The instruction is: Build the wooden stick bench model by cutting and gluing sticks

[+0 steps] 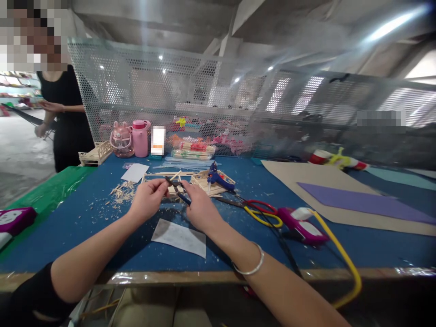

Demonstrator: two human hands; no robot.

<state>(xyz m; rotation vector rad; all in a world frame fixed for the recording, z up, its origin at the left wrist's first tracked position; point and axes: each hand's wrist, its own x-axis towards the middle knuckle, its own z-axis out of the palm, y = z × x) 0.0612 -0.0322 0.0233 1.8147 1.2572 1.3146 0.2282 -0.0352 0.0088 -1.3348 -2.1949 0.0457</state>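
Note:
Over the middle of the blue table, my right hand [201,206] is closed round a pair of cutting pliers [184,197] with blue handles. My left hand [149,196] is pinched by the dark jaws, on a thin wooden stick [176,175] that is partly hidden by the fingers. Just behind both hands lies a small framework of wooden sticks [200,180]. A blue glue gun [220,178] rests on its right part. Stick offcuts [123,192] are scattered left of my left hand. A white paper sheet [179,237] lies in front of my hands.
Scissors [264,214] and a purple power strip [303,227] with a yellow cable lie to the right. Purple sheet [361,203] lies on brown board. Pink bottles [140,140] and bagged sticks [194,150] stand along the mesh partition [163,91]. A person [68,118] stands at left.

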